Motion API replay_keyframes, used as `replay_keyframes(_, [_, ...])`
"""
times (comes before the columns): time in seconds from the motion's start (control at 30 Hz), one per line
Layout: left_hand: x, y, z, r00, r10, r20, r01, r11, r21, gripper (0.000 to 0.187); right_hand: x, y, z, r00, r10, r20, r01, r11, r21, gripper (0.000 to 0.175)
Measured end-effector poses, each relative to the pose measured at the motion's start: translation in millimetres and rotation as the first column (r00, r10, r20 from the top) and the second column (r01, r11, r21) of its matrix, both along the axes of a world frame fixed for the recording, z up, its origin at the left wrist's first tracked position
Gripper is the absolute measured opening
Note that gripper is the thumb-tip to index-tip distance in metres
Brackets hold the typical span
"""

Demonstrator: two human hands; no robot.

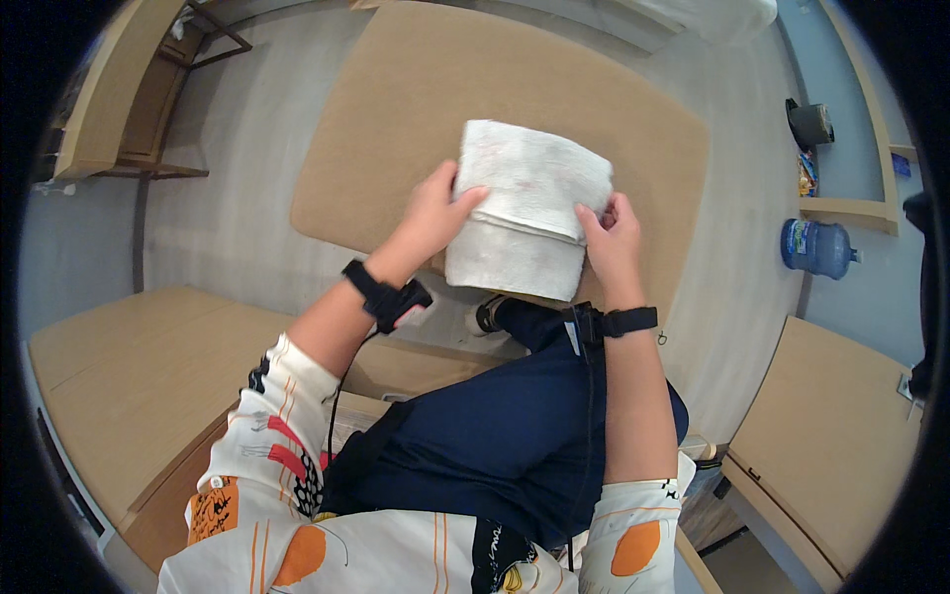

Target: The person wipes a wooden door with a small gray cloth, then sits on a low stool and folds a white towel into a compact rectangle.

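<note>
A folded white towel (528, 178) with faint pinkish and grey marks lies before me, its upper layer folded over a lower one. My left hand (438, 204) grips its left edge, thumb on top and fingers partly hidden by the cloth. At the right edge, my right hand (614, 230) pinches the folded corner between thumb and curled fingers. Beneath the towel is a broad tan surface (371, 156). The near part of the towel reaches that surface's front edge.
Blue-trousered legs (490, 438) and a shoe (486, 318) are below the towel. Wooden panels stand at lower left (133, 386) and lower right (824, 438). A blue water jug (816, 249) lies by the right wall, near a dark bin (810, 124). Straps with black devices circle both wrists.
</note>
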State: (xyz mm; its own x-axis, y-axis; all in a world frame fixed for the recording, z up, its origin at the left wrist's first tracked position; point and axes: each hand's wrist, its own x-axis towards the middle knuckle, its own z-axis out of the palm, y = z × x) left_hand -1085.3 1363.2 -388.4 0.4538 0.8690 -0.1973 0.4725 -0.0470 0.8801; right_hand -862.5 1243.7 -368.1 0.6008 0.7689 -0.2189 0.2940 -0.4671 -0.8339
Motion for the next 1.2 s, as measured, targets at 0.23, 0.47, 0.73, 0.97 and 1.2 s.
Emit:
replay_keyframes(0.23, [-54,-47,16,0.974,0.204,0.102,-0.223,0.945,0.239,0.030,-30,-4,27,0.827,0.051,0.560,-0.102,0.993,0.060,0.033])
replay_keyframes(0.47, [-55,-64,18,0.925,-0.342,-0.162,0.365,0.691,0.624,0.035,-80,-28,55,0.403,0.692,0.599,-0.713,0.648,-0.267,0.035])
replay_keyframes(0.73, [-69,-64,5,0.868,-0.366,-0.337,0.486,0.485,0.727,0.046,-98,-18,24,0.112,0.636,0.764,-0.635,0.637,-0.437,0.015])
replay_keyframes(0.97, [-59,-50,11,0.930,-0.364,-0.049,0.312,0.714,0.627,0.027,-80,-20,37,0.483,0.603,0.636,-0.705,0.698,-0.127,0.031])
replay_keyframes(1.2, [-54,-35,21,0.948,-0.316,0.037,0.263,0.843,0.469,0.018,-107,-10,44,0.431,0.505,0.748,-0.674,0.731,-0.106,0.026])
